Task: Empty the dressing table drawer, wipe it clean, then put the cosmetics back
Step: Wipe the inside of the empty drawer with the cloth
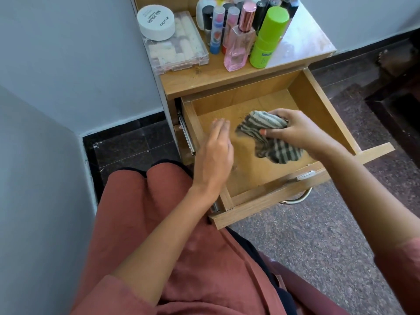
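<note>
**Asha:** Pale grey walls [68,64] and a speckled stone floor [318,235] surround a small wooden table [204,80]. What does the head view give us?

**Ben:** Its drawer [322,114] stands pulled right out. Inside is smooth wood-grain laminate and nothing but a striped cloth [256,122]. The right hand [295,130] grips that cloth, bunched in curled fingers near the middle of the drawer floor. The left hand [216,153] has straight fingers and holds nothing. It sits over the drawer's left side, too blurred to tell whether it touches the wood.

**Asha:** How will the cloth handle?

**Ben:** Soft, light and floppy, I'd judge, with a loose tail trailing toward the front. A bunched palm grip suits wiping. The corners probably need a fingertip pressed into the fabric.

**Asha:** And the cosmetics?

**Ben:** They're crowded on the table top. There's a green plastic bottle [270,35] and a pink glass perfume bottle [238,44] with a metallic cap. A white round jar [156,22] rests on a clear ribbed plastic case [181,51]. The glass looks slick and breakable, so hold it round the body, not the cap. The tall cylinders seem tippy and are best lifted singly.
</note>
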Demonstrator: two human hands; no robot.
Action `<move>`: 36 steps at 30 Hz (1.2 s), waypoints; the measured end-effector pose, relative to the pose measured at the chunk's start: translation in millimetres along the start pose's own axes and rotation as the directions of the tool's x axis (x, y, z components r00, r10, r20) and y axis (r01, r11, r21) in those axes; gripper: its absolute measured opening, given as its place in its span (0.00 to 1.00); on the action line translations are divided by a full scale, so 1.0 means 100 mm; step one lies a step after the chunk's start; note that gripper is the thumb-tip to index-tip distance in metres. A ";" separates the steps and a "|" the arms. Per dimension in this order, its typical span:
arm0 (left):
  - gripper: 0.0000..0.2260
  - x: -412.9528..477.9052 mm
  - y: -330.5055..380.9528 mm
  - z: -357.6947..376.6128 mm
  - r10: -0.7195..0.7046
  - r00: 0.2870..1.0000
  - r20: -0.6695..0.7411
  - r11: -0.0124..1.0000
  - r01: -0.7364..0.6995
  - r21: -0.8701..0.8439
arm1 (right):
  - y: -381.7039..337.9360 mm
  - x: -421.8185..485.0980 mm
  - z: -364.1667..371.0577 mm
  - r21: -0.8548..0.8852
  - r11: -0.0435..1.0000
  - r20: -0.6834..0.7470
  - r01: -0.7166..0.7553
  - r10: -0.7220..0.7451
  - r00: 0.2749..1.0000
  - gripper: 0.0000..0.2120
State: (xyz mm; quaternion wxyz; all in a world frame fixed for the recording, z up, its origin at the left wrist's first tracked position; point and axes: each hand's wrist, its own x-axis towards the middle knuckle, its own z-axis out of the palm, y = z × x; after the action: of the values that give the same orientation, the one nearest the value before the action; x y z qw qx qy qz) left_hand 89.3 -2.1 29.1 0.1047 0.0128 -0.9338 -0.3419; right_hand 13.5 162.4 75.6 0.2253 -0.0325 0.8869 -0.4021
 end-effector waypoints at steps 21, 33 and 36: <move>0.16 0.34 0.18 -0.06 -0.466 0.708 0.530 0.243 0.679 -0.693 | -0.20 -0.22 0.41 0.557 0.831 -0.128 -0.002 0.088 0.988 0.23; 0.21 0.36 0.22 -0.09 -0.360 0.714 0.601 0.231 0.692 -0.684 | -0.15 -0.25 0.52 0.542 0.820 0.058 -0.181 0.178 0.982 0.12; 0.22 0.36 0.23 -0.09 -0.328 0.717 0.615 0.282 0.695 -0.661 | -0.17 -0.25 0.53 0.603 0.791 0.002 -0.105 0.130 0.992 0.04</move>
State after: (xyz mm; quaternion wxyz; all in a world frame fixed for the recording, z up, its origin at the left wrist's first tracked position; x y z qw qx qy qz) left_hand 56.9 6.1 56.9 -0.1952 0.2014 -0.5713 -0.7713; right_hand 56.3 120.0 67.3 0.2310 0.1035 0.7180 -0.6484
